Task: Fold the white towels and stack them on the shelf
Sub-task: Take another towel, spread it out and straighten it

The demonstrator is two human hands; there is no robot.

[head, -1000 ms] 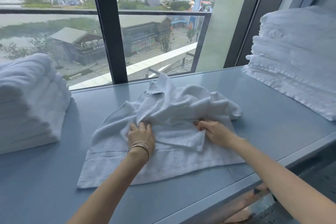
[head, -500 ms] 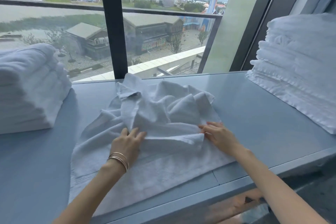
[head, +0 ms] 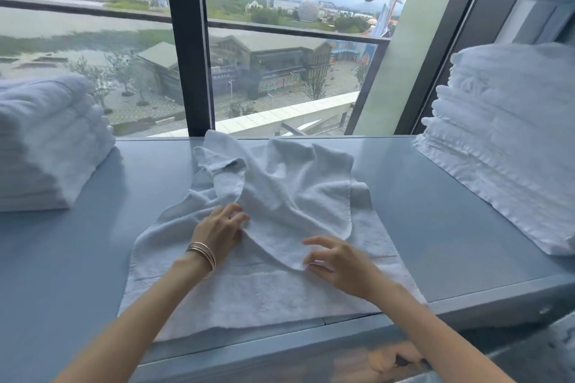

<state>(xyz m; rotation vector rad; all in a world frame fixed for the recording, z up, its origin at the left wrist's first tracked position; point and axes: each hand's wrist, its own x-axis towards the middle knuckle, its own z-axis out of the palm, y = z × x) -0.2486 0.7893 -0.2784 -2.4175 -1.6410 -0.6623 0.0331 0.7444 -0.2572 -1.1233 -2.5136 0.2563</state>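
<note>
A white towel (head: pixel 273 298) lies in the middle of the gray shelf (head: pixel 435 211). Its long side runs from 6 o'clock to 12 o'clock. The near end is flat and the far end is crumpled by the window (head: pixel 93 50). A loose flap (head: pixel 295 205) lies over the middle, with its tip pointing to 6 o'clock.

The left hand (head: pixel 219 235), with thin bangles (head: pixel 203 253) on the wrist, rests on the towel with its fingers nearly straight, touching the flap's edge. The right hand (head: pixel 339 261) is at the tip with bent, spread fingers. Whether it pinches the tip cannot be told.

Folded towel piles sit at 9 o'clock (head: pixel 46 146) and 3 o'clock (head: pixel 510 140).
</note>
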